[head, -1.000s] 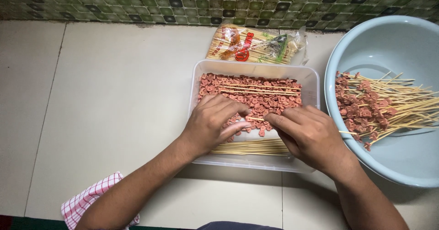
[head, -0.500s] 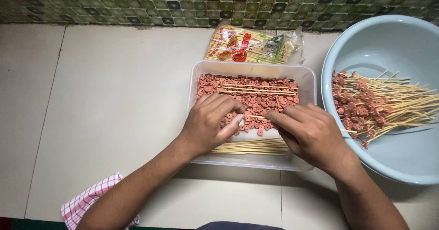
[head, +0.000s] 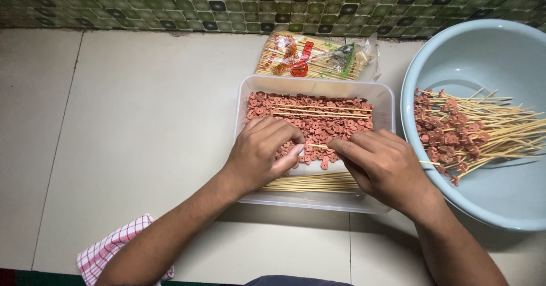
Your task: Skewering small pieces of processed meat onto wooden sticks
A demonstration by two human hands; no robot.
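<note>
Pink sausage slices (head: 318,121) fill the clear plastic tray (head: 387,101) mid-worktop. Over the tray, right hand (head: 382,166) pinches a thin bamboo skewer (head: 316,146); left hand (head: 263,152) curls on slices at its tip, grip contents unclear. Loose skewers (head: 313,182) at tray's near edge. Loaded skewers (head: 472,131) in blue basin (head: 483,53) right of tray; skewer packet (head: 313,58) behind it.

Home kitchen or small food-prep spot, by the look of it. Pale counter (head: 142,121) of large slabs with grout lines, backed by a wall (head: 170,1) of small green and dark mosaic tiles. On it: clear tray (head: 387,101) of pink sausage slices, packet of bamboo skewers (head: 313,58), blue plastic basin (head: 483,41) with loaded skewers, red-checked cloth (head: 111,252) at the near edge.
</note>
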